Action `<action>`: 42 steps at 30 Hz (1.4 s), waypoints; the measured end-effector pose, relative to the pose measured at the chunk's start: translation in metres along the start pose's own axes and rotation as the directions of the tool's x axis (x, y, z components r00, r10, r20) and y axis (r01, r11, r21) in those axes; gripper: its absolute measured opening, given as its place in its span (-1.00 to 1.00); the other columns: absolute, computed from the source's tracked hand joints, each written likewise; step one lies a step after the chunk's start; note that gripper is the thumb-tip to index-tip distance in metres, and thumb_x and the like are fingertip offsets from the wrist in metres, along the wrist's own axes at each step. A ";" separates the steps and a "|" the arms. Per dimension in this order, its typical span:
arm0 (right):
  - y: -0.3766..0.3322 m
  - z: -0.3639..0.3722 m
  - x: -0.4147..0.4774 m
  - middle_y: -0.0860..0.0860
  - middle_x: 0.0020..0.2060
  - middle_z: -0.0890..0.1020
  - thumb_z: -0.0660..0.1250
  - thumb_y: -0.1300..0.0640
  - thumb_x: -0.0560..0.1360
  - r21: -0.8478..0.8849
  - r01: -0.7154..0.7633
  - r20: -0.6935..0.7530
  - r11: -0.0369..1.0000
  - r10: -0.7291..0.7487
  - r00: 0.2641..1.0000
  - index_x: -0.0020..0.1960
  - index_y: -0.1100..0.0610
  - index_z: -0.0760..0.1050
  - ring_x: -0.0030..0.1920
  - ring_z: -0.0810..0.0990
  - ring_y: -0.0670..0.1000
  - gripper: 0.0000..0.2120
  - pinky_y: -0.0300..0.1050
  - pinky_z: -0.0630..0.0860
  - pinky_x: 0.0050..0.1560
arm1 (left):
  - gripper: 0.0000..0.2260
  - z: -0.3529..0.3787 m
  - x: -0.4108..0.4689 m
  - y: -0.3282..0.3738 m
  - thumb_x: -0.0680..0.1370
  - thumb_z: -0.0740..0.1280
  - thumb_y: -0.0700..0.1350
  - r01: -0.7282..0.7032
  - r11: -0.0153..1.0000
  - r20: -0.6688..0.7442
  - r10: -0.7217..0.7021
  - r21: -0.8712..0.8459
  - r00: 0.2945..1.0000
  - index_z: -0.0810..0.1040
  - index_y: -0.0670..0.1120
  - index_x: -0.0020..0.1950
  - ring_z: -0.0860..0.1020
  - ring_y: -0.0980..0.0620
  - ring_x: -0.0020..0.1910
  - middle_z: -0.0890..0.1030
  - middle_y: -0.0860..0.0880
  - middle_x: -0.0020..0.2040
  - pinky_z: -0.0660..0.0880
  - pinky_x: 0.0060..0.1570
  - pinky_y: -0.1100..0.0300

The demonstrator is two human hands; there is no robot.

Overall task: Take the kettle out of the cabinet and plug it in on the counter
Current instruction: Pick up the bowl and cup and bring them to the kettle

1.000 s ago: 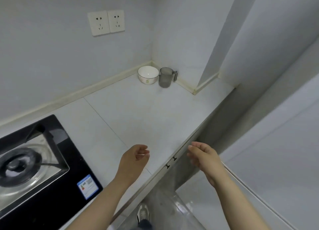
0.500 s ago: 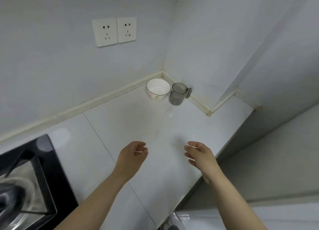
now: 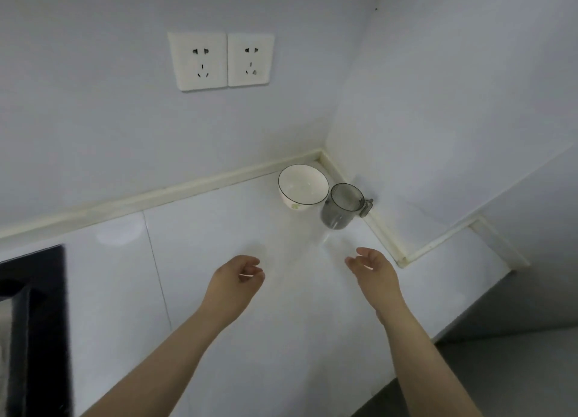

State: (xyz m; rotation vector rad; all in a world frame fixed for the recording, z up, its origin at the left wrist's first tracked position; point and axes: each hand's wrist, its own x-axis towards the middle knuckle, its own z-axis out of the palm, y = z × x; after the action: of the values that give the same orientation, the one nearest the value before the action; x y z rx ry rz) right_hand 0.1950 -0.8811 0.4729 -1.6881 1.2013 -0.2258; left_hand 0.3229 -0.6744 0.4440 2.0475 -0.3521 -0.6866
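Observation:
No kettle and no cabinet show in the head view. My left hand hovers over the white counter with its fingers loosely curled and nothing in it. My right hand hangs a little to the right, fingers apart and empty. Two white wall sockets sit side by side on the back wall, above and behind my hands. Nothing is plugged into either one.
A white bowl and a grey translucent mug stand together in the back corner of the counter. The black edge of a stove lies at the far left. The counter's front edge runs along the lower right.
The view has tilted up and turned left: the stove slid almost out of frame and the sockets came closer to centre. Both hands stayed empty and moved forward over the counter.

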 end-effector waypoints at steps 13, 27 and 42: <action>-0.029 -0.038 0.147 0.10 0.18 0.47 0.35 0.22 0.45 -0.386 0.298 0.100 0.873 -0.281 0.954 0.26 0.17 0.42 0.01 0.56 0.11 -0.62 -0.08 0.46 0.01 | -0.66 0.059 0.103 0.041 0.51 0.35 -0.03 0.252 0.936 -0.009 -0.262 -0.248 0.965 0.48 -0.15 0.23 0.64 -0.07 -0.01 0.63 -0.05 -0.02 0.57 0.10 -0.07; -0.007 -0.024 0.185 0.06 -0.05 0.55 0.33 0.22 0.42 -0.452 0.235 0.135 0.860 -0.195 0.971 0.06 0.15 0.56 -0.08 0.52 0.03 -0.78 -0.19 0.37 -0.13 | -0.58 0.096 0.204 0.063 0.50 0.36 -0.01 0.475 0.700 0.179 -0.455 -0.533 0.872 0.41 -0.22 0.24 0.61 -0.16 -0.15 0.58 -0.19 -0.02 0.62 -0.19 0.03; 0.008 -0.015 0.112 0.06 -0.40 0.63 0.34 0.19 0.47 -0.140 0.118 0.030 0.983 -0.114 0.993 -0.24 0.09 0.51 -0.38 0.55 0.05 -0.89 -0.07 0.47 -0.30 | -0.93 0.064 0.141 0.048 0.52 0.20 -0.33 0.436 0.578 0.185 -0.441 -0.690 0.878 0.47 -0.26 -0.07 0.58 -0.26 -0.05 0.56 -0.31 -0.09 0.58 -0.01 -0.03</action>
State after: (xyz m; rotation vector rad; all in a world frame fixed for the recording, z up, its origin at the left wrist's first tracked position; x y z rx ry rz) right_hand 0.2355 -0.9788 0.4317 -1.8821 1.1257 -0.1962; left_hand 0.3993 -0.8139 0.4108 1.3503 0.4243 -0.9353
